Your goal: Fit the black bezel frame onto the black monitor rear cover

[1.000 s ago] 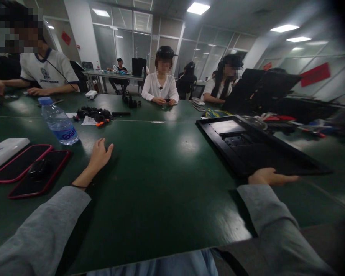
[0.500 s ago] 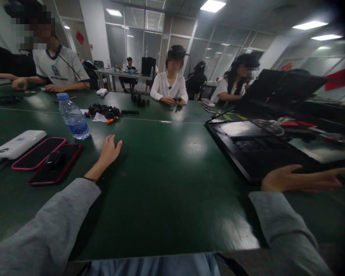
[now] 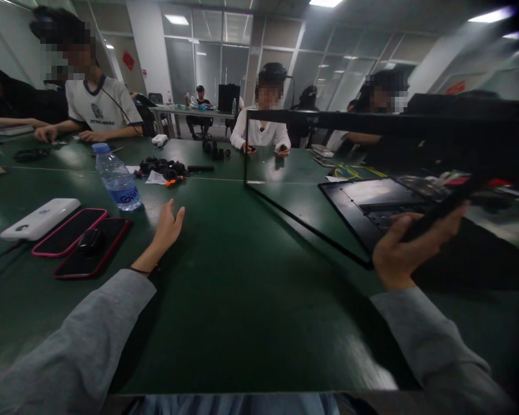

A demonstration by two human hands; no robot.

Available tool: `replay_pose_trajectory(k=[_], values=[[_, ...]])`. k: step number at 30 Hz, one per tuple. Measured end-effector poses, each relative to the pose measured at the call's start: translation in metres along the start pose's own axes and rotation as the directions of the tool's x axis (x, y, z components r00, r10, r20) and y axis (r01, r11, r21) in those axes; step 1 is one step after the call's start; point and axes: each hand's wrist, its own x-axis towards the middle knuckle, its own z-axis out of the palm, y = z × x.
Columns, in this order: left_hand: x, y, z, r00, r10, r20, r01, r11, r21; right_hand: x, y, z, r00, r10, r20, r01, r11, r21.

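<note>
My right hand [image 3: 400,256] is closed on the near side of a thin black rectangular frame [image 3: 307,225], like a screen bezel. This frame is raised and tilted, and the table and a person show through its opening. Under and behind it lies a flat dark panel [image 3: 367,188] with a shiny grey surface, partly hidden by my right hand. My left hand [image 3: 168,226] rests at the table with its fingers apart, holding nothing. Just beyond it on the left stands a water bottle [image 3: 123,187] with a blue cap.
Left of my arm lie two red-edged phones [image 3: 73,230], a small black case [image 3: 90,241] and a white power bank [image 3: 41,219] with a cable. Black gear [image 3: 162,167] sits farther back. Several people sit around the green table [image 3: 242,323]; dark equipment [image 3: 467,138] stands right.
My right hand has raised the black frame off the right side and swung it leftward over the table. My left hand stays in place. The view has shifted slightly.
</note>
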Motion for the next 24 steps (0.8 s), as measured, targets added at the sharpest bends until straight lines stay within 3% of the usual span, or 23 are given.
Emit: replay_pose_trajectory(k=[3,9,13,15,21,22,24], values=[[0.002,0.001,-0.001,0.995,-0.065,-0.076,0.053,0.986,-0.158,0.008,-0.002,0.021,0.996,-0.041,-0.073,0.056,0.976,0.208],[0.002,0.021,-0.013,0.962,-0.117,-0.245,0.024,0.936,-0.352,0.01,-0.009,0.068,0.994,-0.013,0.107,-0.026,0.933,0.359],[-0.001,0.035,-0.02,0.974,-0.182,-0.132,0.108,0.893,-0.437,-0.003,-0.011,0.092,0.98,0.144,0.136,-0.184,0.913,0.365],[-0.001,0.038,-0.021,0.975,-0.21,-0.074,0.154,0.875,-0.458,-0.011,-0.003,0.1,0.958,0.2,0.206,-0.261,0.904,0.338],[0.001,0.033,-0.017,0.944,-0.296,0.147,0.331,0.86,-0.388,-0.023,0.029,0.112,0.801,0.255,0.542,-0.414,0.889,0.193],[0.001,0.033,-0.016,0.937,-0.31,0.158,0.348,0.855,-0.384,-0.023,0.031,0.113,0.798,0.254,0.547,-0.402,0.9,0.168],[0.001,0.032,-0.015,0.932,-0.324,0.162,0.361,0.852,-0.379,-0.022,0.031,0.112,0.838,0.237,0.492,-0.345,0.928,0.141]])
